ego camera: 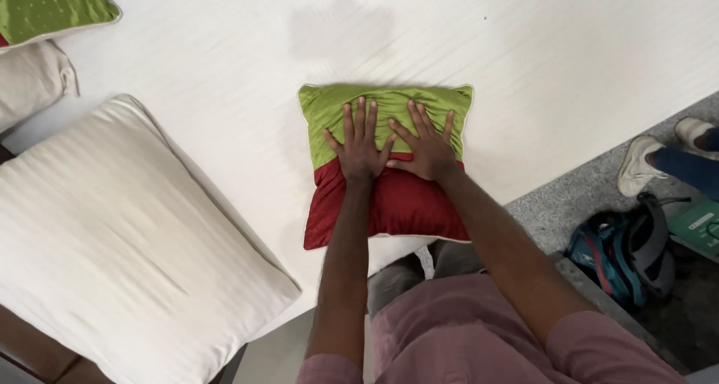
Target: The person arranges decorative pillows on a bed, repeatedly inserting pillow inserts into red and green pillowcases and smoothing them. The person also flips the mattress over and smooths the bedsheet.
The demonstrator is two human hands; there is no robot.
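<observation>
1 flat green package (700,228) with a white label lies on the floor at the right edge, beside a backpack (622,253).

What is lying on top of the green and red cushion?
Both hands, left hand and right hand, press flat on the cushion, fingers spread. The fabric beneath the palms is covered.

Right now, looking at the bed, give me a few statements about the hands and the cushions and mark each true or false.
1. Both hands, left hand and right hand, lie flat on the green and red cushion. True.
2. The cushion stands on the floor. False: it lies on the white bed.
3. A large white pillow lies to its left. True.
4. The backpack sits on the bed. False: it is on the floor, at the right.
</observation>
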